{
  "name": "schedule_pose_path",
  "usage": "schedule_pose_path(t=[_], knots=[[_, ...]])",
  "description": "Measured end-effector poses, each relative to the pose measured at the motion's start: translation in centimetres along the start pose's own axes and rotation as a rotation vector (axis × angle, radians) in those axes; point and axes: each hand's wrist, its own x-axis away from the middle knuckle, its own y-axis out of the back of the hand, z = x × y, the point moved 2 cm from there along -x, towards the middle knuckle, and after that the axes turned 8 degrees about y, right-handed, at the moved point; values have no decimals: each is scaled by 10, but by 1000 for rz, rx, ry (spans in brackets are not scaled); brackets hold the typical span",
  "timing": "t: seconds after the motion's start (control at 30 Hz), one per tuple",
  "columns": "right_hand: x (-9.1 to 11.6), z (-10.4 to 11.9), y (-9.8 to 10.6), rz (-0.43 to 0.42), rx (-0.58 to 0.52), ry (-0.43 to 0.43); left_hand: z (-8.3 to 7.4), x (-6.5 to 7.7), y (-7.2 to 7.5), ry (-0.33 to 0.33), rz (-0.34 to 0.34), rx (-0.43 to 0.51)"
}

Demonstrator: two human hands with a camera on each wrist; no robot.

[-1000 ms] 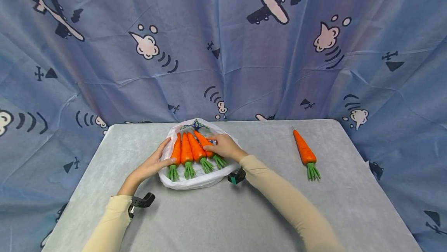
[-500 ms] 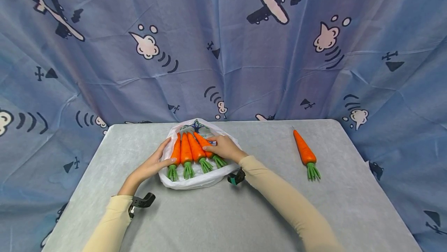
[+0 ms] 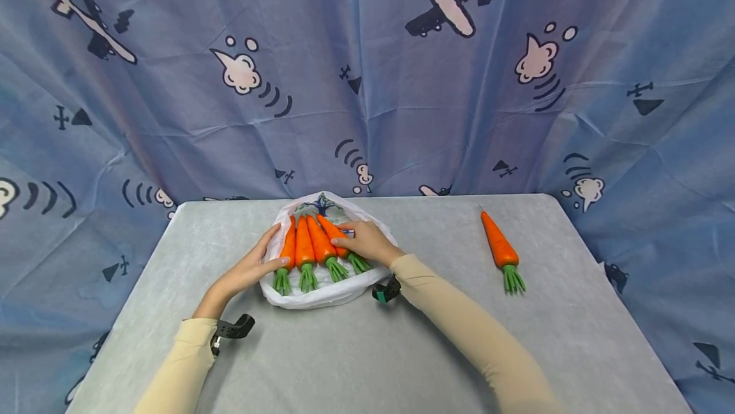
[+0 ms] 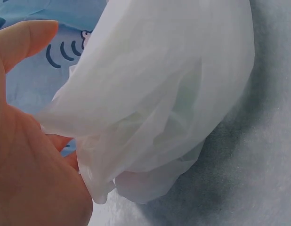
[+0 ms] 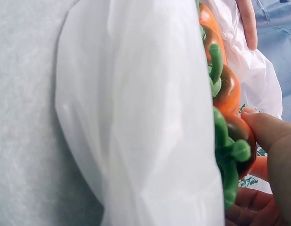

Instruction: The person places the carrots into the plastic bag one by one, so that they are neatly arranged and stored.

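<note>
A white plastic bag (image 3: 318,301) lies with its mouth spread around several orange carrots (image 3: 304,245), side by side, green tops towards the person. My left hand (image 3: 244,272) holds the bag's left rim, its thumb over the leftmost carrot and its fingers along the outside. The left wrist view shows the left hand (image 4: 35,165) against the crumpled bag (image 4: 155,94), some fingers hidden behind it. Reaching in from the right, my right hand (image 3: 367,242) pinches the rightmost carrot (image 3: 332,228). In the right wrist view, its thumb (image 5: 265,127) presses that carrot's top end.
Another carrot (image 3: 499,242) lies alone on the right side of the grey table (image 3: 344,363). A blue curtain (image 3: 367,114) with aeroplane prints hangs behind the table's far edge. Dark wrist straps with cameras (image 3: 235,326) sit on both forearms.
Both hands stay in nearly the same place on the bag and the carrot. The carrots in the bag have shifted very slightly to the left.
</note>
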Motion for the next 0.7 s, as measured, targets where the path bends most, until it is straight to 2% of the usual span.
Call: schedule_pose_path(t=[0.7], knots=[[1, 0, -1, -3, 4, 14, -2, 2, 0, -15, -7, 5]])
